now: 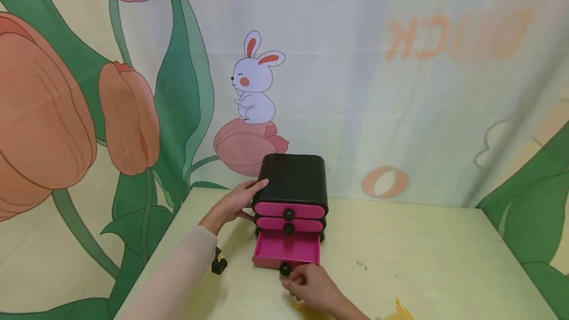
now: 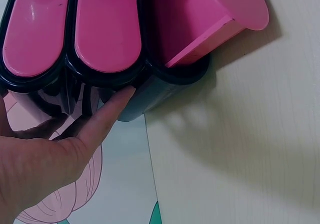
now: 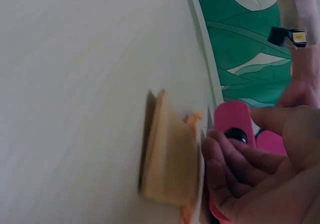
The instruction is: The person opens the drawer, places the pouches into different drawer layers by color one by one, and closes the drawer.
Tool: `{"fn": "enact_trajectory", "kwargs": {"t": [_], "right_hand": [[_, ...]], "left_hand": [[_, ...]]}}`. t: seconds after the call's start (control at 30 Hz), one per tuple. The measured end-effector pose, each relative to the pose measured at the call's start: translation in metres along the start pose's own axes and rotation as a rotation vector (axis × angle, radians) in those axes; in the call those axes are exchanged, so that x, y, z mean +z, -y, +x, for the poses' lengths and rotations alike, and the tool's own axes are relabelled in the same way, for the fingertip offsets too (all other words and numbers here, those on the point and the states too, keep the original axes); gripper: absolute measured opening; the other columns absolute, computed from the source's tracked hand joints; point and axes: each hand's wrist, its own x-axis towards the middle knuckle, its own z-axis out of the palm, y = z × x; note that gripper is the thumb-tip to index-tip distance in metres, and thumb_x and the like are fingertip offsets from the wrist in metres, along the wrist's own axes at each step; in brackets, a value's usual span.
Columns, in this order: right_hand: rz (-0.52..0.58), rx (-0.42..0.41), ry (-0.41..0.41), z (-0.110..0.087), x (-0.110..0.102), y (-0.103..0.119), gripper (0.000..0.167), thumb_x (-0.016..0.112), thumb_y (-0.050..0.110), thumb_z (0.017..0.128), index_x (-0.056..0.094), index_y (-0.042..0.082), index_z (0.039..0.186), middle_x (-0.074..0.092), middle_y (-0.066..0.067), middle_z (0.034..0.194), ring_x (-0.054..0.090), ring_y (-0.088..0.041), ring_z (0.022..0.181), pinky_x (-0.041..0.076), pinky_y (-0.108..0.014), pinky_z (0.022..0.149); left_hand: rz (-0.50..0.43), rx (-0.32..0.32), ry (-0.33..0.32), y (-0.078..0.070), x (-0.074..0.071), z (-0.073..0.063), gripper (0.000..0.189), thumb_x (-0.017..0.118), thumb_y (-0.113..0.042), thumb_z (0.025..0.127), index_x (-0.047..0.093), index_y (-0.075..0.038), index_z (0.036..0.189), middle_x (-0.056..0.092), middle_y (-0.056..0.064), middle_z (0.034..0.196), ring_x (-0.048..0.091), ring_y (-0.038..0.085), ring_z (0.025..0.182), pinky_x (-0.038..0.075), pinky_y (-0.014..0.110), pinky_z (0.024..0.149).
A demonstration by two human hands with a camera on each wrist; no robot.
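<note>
A small black cabinet (image 1: 293,177) with three pink drawers stands on the table; its bottom drawer (image 1: 286,248) is pulled out, and the inside I can see is bare. My left hand (image 1: 237,201) rests against the cabinet's left side, thumb at the top edge, fingers fairly straight along the wall (image 2: 55,154). By the black knob (image 1: 285,269) of the bottom drawer is my right hand (image 1: 313,285), fingers loosely bent. In the right wrist view, thumb and fingers (image 3: 240,169) stand apart, with a knob (image 3: 236,135) visible beyond them.
A yellowish pouch with orange cord (image 3: 170,159) lies on the table beside my right hand. Part of a yellow item (image 1: 400,314) shows at the bottom edge. Small dark bits (image 1: 362,264) lie to the right. A printed curtain (image 1: 338,88) hangs behind the table.
</note>
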Motion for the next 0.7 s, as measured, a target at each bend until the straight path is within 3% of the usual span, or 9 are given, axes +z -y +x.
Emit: {"fn": "enact_trajectory", "kwargs": {"t": [0.17, 0.37, 0.5, 0.7], "right_hand": [[-0.188, -0.111, 0.022, -0.013, -0.027, 0.000, 0.011, 0.079, 0.020, 0.096, 0.076, 0.010, 0.102, 0.067, 0.009, 0.085, 0.061, -0.010, 0.077, 0.053, -0.024, 0.069], [-0.452, -0.047, 0.058, -0.027, -0.046, -0.018, 0.013, 0.085, 0.022, 0.089, 0.076, 0.016, 0.097, 0.059, 0.011, 0.087, 0.052, -0.010, 0.083, 0.051, -0.029, 0.073], [-0.430, -0.004, 0.105, -0.032, -0.046, -0.034, 0.013, 0.085, 0.020, 0.089, 0.074, 0.020, 0.095, 0.056, 0.008, 0.089, 0.050, -0.011, 0.086, 0.050, -0.029, 0.075], [-0.365, -0.048, 0.101, -0.034, -0.044, -0.045, 0.015, 0.083, 0.013, 0.091, 0.071, 0.019, 0.095, 0.057, 0.009, 0.088, 0.052, -0.009, 0.084, 0.051, -0.027, 0.075]], "left_hand": [[-0.003, 0.002, 0.004, -0.002, 0.001, -0.001, 0.096, 0.062, -0.070, 0.097, 0.031, -0.009, 0.164, 0.051, 0.024, 0.154, 0.052, 0.053, 0.138, 0.062, 0.062, 0.085], [-0.005, 0.008, 0.006, -0.001, 0.002, -0.002, 0.095, 0.061, -0.070, 0.097, 0.032, -0.009, 0.164, 0.052, 0.024, 0.153, 0.051, 0.054, 0.138, 0.062, 0.063, 0.085], [-0.009, 0.006, 0.000, 0.000, 0.001, -0.001, 0.096, 0.062, -0.071, 0.096, 0.031, -0.010, 0.164, 0.050, 0.024, 0.155, 0.050, 0.054, 0.139, 0.061, 0.063, 0.086], [-0.006, 0.006, 0.004, 0.000, 0.001, 0.000, 0.098, 0.062, -0.072, 0.096, 0.030, -0.009, 0.165, 0.050, 0.024, 0.155, 0.049, 0.054, 0.140, 0.061, 0.063, 0.086]]}}
